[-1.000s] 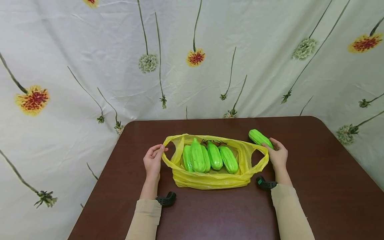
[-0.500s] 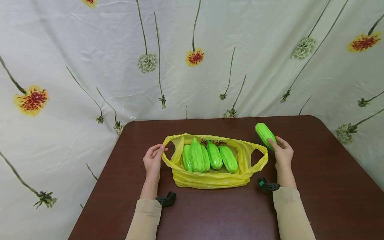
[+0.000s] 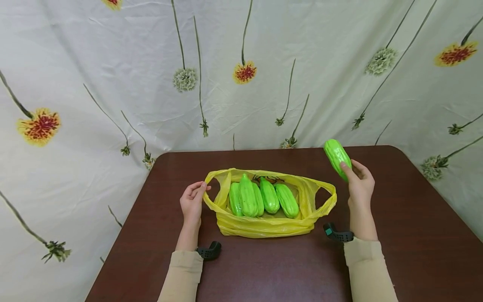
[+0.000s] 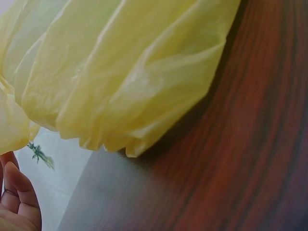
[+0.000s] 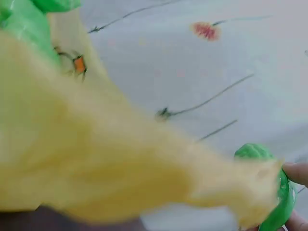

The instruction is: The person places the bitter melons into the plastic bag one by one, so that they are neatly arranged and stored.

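A yellow plastic bag (image 3: pixel 264 229) sits with its mouth spread wide, showing several bright green ridged gourds (image 3: pixel 248 197) lying side by side inside. My left hand (image 3: pixel 192 204) pinches the bag's left handle between thumb and fingers; in the left wrist view the hand (image 4: pixel 20 201) shows only at the lower left corner. Beyond the bag's right handle, my right hand (image 3: pixel 361 186) holds one more green gourd (image 3: pixel 336 154) in the air, tilted with its far end up. In the right wrist view the bag's yellow plastic partly covers this gourd (image 5: pixel 285 209).
The bag stands on a dark brown table (image 3: pixel 275 268) whose far edge runs along a white flower-print cloth (image 3: pixel 264 105). Black devices are worn on both wrists, such as the left wrist device (image 3: pixel 209 251).
My right hand has lifted the gourd up and to the right, off the spot beside the bag's right handle. My left hand and the bag have stayed nearly still.
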The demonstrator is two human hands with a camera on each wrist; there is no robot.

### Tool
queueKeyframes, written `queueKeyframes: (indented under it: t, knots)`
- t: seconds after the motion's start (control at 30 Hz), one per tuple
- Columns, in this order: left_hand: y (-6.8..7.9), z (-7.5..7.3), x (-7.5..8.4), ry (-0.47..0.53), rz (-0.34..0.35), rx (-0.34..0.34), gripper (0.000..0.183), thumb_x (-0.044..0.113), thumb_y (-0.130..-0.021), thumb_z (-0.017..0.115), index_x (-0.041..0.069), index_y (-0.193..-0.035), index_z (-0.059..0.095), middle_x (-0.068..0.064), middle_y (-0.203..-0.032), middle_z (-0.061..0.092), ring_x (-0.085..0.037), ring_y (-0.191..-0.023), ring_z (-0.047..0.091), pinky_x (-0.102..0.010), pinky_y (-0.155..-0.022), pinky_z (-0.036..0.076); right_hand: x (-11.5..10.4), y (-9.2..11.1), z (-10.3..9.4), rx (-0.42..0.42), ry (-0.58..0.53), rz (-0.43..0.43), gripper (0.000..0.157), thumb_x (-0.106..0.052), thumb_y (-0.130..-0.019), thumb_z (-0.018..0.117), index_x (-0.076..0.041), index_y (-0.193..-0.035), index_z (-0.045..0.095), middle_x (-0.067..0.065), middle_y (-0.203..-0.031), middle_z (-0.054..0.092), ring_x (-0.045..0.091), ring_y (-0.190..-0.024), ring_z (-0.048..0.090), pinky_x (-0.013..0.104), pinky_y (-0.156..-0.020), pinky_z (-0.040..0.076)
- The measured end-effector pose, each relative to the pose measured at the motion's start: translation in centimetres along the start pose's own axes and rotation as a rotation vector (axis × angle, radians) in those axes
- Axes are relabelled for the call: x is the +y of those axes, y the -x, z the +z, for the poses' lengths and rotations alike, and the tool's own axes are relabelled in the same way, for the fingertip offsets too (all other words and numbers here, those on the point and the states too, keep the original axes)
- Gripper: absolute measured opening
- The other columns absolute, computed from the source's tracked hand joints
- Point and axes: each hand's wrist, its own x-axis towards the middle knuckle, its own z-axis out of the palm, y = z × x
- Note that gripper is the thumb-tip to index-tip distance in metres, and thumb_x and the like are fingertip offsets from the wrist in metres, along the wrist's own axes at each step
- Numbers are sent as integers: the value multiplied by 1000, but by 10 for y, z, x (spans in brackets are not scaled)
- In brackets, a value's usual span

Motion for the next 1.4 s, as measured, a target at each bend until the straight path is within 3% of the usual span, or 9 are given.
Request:
queueKeyframes:
  t: [0.27,0.6,0.77,1.2,1.4]
  knots:
    - [1,1,0,-11,-7,-6,33,22,-85,70,-4,-103,64,1,-78,70,-15,-84,66,-22,-79,49,-23,23,6,-20,-71,-85,46,-20,-79,77,-9,-122,61,-4,-107,57,10,-97,53,17,-78,43]
    - [1,2,1,-15,-10,-6,32,23,-85,70,-4,-103,64,0,-79,70,-15,-84,66,-21,-78,49,-34,50,19,-78,-113,-189,39,-16,-80,76,-8,-116,62,1,-105,58,12,-94,55,18,-76,45]
    - [0,1,0,-21,-6,-5,32,23,-85,70,-4,-103,64,2,-77,70,-14,-83,66,-20,-74,49,-27,57,27,-121,-114,-192,37,-15,-82,74,-7,-116,61,2,-105,57,13,-95,56,17,-76,47]
    - [-2,-1,1,-9,-28,-22,30,15,-88,67,-8,-107,62,4,-77,70,-11,-81,66,-19,-74,50,-10,74,54,-232,39,-156,43,-22,-88,67,-3,-124,53,1,-109,52,13,-97,53,18,-75,45]
    - [5,4,15,-11,-19,-37,27,9,-90,64,-12,-107,60,3,-78,70,-11,-80,66,-19,-74,49,-3,77,61,-279,29,-122,41,-21,-89,66,-4,-123,50,2,-111,51,14,-98,51,19,-75,46]
